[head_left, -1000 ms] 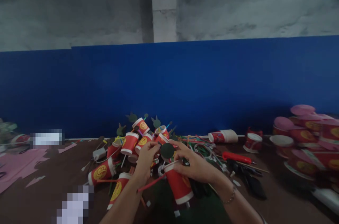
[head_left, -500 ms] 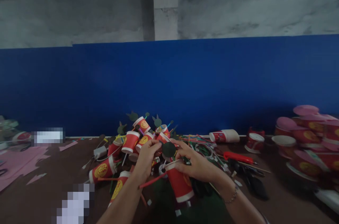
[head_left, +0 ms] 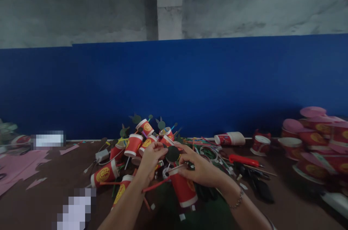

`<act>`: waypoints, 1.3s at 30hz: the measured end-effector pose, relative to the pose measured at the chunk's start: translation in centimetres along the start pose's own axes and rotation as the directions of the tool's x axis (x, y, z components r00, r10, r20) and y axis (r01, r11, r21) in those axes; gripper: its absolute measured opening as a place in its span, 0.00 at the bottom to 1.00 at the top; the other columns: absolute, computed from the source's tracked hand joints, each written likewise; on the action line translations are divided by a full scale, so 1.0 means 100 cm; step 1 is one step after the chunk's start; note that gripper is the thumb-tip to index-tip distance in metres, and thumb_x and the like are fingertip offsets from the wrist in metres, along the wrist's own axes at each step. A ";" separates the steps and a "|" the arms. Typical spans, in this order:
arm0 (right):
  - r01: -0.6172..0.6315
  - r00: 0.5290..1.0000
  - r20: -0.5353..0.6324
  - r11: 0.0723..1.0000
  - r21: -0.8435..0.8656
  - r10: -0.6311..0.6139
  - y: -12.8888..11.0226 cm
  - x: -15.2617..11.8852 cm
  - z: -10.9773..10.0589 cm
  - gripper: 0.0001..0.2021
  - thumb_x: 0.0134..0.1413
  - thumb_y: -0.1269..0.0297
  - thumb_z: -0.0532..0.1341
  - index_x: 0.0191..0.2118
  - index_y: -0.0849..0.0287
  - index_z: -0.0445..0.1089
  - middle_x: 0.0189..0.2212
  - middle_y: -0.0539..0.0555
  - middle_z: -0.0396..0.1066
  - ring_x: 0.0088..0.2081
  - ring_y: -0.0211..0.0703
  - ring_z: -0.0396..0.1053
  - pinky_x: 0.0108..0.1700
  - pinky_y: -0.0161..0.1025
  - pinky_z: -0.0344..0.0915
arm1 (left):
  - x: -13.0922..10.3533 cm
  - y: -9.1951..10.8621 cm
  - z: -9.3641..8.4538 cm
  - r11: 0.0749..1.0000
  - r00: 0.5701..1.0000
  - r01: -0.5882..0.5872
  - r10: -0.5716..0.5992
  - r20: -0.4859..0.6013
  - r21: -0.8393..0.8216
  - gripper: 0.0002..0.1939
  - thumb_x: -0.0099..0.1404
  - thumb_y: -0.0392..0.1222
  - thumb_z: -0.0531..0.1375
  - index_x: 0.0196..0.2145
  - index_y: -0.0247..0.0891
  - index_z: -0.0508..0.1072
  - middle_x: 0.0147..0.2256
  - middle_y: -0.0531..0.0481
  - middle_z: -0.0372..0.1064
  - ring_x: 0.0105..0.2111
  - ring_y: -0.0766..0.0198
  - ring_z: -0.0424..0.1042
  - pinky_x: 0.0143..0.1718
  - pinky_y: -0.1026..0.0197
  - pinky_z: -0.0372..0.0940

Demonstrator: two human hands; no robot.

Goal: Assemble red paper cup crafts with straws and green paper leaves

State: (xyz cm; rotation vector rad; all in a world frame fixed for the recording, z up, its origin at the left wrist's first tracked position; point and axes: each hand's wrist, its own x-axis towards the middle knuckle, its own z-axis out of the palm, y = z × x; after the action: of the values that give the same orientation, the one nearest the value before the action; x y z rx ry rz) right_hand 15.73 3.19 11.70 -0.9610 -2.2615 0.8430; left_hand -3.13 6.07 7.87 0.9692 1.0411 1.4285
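A red paper cup (head_left: 183, 190) with a white rim and gold print tilts in front of me, a red strip sticking out from its left side. Above its rim stands a dark round paper disc (head_left: 172, 153). My right hand (head_left: 197, 164) is closed on the cup at the rim, with its fingers reaching up to the disc's right edge. At the disc's left edge, the fingertips of my left hand (head_left: 152, 159) are pinched together; a small dark bit shows there, too small to make out.
Several decorated cups (head_left: 133, 145) are heaped behind my hands. To the right lie stacked cups (head_left: 230, 139), a red-handled tool (head_left: 244, 160) and a pile of cups with pink discs (head_left: 317, 164). Pink paper sheets (head_left: 23, 166) and a white adapter (head_left: 102, 155) lie left.
My left fingertips have shifted very slightly at the disc's left edge. The whole view has moved a little; the cup and my right hand keep their positions.
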 end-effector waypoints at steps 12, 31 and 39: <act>0.020 1.000 0.000 1.000 0.019 -0.020 0.001 -0.002 0.003 0.03 0.51 0.66 0.63 0.29 0.58 0.69 0.64 0.54 0.49 0.59 0.50 0.59 0.53 0.44 0.63 | 0.000 0.001 0.000 0.998 0.999 -0.054 0.054 0.001 0.013 0.23 0.41 0.41 0.69 0.34 0.39 0.65 0.21 0.58 0.67 0.23 0.65 0.70 0.29 0.64 0.62; 0.060 0.995 -0.077 0.997 -0.040 -0.063 0.019 0.008 0.026 0.10 0.53 0.57 0.62 0.32 0.58 0.73 0.66 0.55 0.44 0.59 0.54 0.58 0.53 0.43 0.64 | 0.009 0.004 -0.013 0.998 0.995 -0.006 -0.001 0.103 0.070 0.14 0.46 0.46 0.68 0.27 0.35 0.73 0.26 0.51 0.72 0.27 0.65 0.71 0.32 0.64 0.64; 0.085 0.992 -0.094 0.995 -0.057 -0.090 0.022 0.014 0.041 0.08 0.55 0.64 0.60 0.40 0.56 0.73 0.62 0.58 0.53 0.63 0.51 0.51 0.60 0.46 0.55 | 0.017 0.005 -0.023 0.958 0.995 -0.100 0.092 0.044 0.270 0.18 0.41 0.36 0.67 0.33 0.35 0.73 0.21 0.55 0.68 0.26 0.61 0.70 0.31 0.62 0.62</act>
State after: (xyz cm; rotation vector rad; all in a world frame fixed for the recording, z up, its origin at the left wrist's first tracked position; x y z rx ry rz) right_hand 13.08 4.15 7.70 -0.8995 -2.2351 0.6881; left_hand -5.59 7.50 7.71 1.2512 1.2030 1.3659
